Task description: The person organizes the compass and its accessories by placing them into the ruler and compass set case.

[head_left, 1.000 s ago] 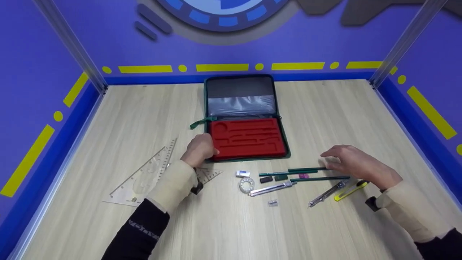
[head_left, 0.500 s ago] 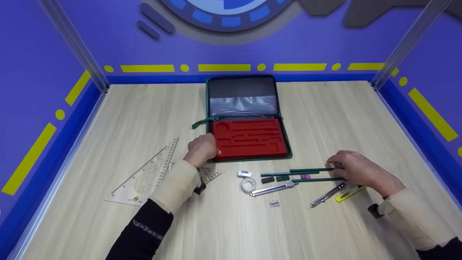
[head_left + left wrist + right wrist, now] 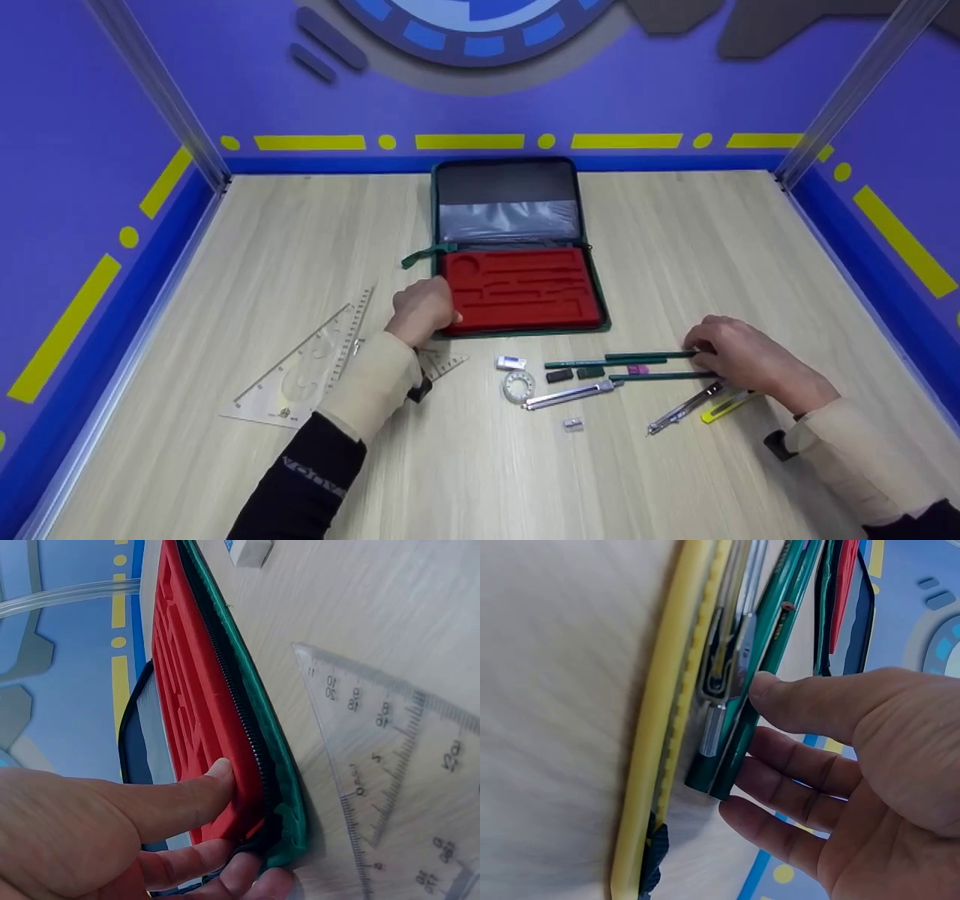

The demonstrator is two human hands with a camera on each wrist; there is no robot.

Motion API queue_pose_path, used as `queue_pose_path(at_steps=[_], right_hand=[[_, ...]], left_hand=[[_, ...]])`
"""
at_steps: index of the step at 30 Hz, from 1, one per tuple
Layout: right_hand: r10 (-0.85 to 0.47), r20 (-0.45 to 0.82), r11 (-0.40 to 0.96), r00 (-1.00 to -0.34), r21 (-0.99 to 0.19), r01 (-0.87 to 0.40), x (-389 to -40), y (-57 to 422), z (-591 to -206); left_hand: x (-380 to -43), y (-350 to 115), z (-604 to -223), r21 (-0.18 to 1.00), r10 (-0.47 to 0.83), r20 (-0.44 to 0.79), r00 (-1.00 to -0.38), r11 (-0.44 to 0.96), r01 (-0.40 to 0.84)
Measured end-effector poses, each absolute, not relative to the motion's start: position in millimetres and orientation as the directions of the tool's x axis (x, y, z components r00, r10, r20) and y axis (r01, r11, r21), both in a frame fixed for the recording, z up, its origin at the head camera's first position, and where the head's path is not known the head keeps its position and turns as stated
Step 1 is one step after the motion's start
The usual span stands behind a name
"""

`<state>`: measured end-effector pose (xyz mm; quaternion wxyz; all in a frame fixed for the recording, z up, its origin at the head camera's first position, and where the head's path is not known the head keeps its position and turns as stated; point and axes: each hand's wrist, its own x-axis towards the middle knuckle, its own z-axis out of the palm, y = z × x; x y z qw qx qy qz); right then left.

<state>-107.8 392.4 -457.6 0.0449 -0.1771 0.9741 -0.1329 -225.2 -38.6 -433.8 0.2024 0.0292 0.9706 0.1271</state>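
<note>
Dark-green zip-up fabric case (image 3: 508,182) lies spread open at the centre of the pale wood-grain table (image 3: 487,487), towards its far edge; a red moulded tray (image 3: 525,292) fills the near half. At its near left corner the left hand (image 3: 424,307) grips it, thumb on the tray and fingers curled at the outer rim. Well to the right and nearer, the right hand (image 3: 735,349) is almost closed, its thumb and bent fingers pinching the right end of a slim green pencil (image 3: 649,355); how firmly cannot be told. Two more green pencils (image 3: 656,376) lie close by. Nearer still, beside that hand, are a silver metal compass (image 3: 682,409) and a yellow plastic cutter (image 3: 724,409). Between the hands lie a small white block eraser (image 3: 511,363) and a clear plastic sharpener (image 3: 573,424). Left of the left hand and nearer lies a large transparent set square (image 3: 262,405).
</note>
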Motion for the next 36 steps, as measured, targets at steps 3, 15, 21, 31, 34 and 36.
queue_pose_path(at_steps=[3,15,21,31,34,36], right_hand=[[-0.360,-0.034,0.901,-0.932,-0.272,-0.338,-109,393,-458],[-0.344,-0.020,0.909,-0.939,-0.257,-0.328,-114,392,-461],[-0.345,-0.004,0.912,-0.939,-0.239,-0.334,-116,392,-463],[-0.328,0.012,0.913,-0.945,-0.252,-0.321,-119,391,-462],[-0.321,0.015,0.916,-0.947,-0.250,-0.315,-120,387,-458],[-0.326,0.026,0.913,-0.945,-0.250,-0.321,-122,383,-455]], left_hand=[[-226,-39,-434,0.263,0.109,-0.386,-0.916,0.965,0.004],[-225,-39,-436,0.301,0.086,-0.384,-0.919,0.953,-0.037],[-225,-40,-435,0.314,0.093,-0.377,-0.922,0.949,-0.032],[-226,-41,-437,0.324,0.102,-0.383,-0.918,0.945,-0.030],[-226,-42,-436,0.339,0.104,-0.381,-0.919,0.940,-0.034],[-226,-43,-437,0.347,0.106,-0.376,-0.921,0.937,-0.034]])
